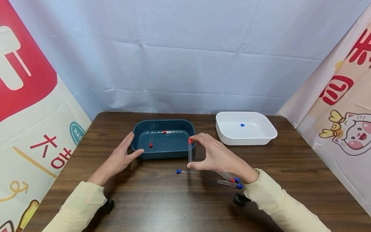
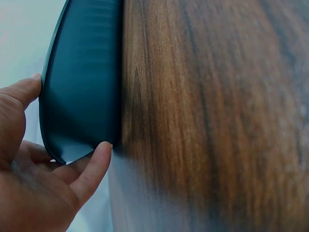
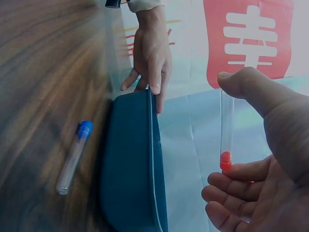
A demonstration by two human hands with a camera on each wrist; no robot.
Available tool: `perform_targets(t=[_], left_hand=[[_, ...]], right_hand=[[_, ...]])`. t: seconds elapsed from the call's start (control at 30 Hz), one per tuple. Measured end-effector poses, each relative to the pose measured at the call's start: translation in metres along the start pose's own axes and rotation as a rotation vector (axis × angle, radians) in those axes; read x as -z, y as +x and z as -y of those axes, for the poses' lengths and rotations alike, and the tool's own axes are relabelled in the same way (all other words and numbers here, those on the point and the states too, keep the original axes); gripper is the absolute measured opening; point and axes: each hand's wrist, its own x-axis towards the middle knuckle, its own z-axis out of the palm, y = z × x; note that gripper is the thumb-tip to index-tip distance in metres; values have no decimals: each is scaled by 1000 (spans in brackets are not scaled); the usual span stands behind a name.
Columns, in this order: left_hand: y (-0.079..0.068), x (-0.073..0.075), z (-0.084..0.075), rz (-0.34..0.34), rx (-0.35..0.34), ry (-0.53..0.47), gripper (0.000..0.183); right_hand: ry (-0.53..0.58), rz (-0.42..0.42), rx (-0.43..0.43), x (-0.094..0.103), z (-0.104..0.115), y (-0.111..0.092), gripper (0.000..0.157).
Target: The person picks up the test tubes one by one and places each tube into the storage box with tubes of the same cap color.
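Your right hand (image 1: 216,155) pinches a red-capped tube (image 1: 190,153) end to end beside the dark bin (image 1: 165,155), your left hand (image 1: 118,156) touching it, fingers spread, with work seemingly partway: two reds (image 1: 151,141) inside, one blue (image 1: 242,125) in the white bin (image 1: 246,141), several tubes (image 1: 229,184) left on the table (image 1: 162,203).

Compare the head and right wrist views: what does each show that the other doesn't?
Only the head view shows the rounded white plastic basin and two clear red-capped tubes inside the dark teal plastic basin. Only the right wrist view shows the palm side of the right hand. Both show that hand pinching another clear red-capped tube, the left hand at the teal basin's rim, and a clear blue-capped tube on the brown wood-grain table.
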Motion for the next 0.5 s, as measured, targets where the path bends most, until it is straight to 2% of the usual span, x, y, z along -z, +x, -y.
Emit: perform_targets(t=[0.3, 0.5], left_hand=[[1, 0, 0, 7, 2, 0, 95], [1, 0, 0, 2, 3, 8, 92]], right_hand=[[16, 1, 12, 0, -2, 26, 71], [-2, 0, -12, -1, -4, 46, 76]])
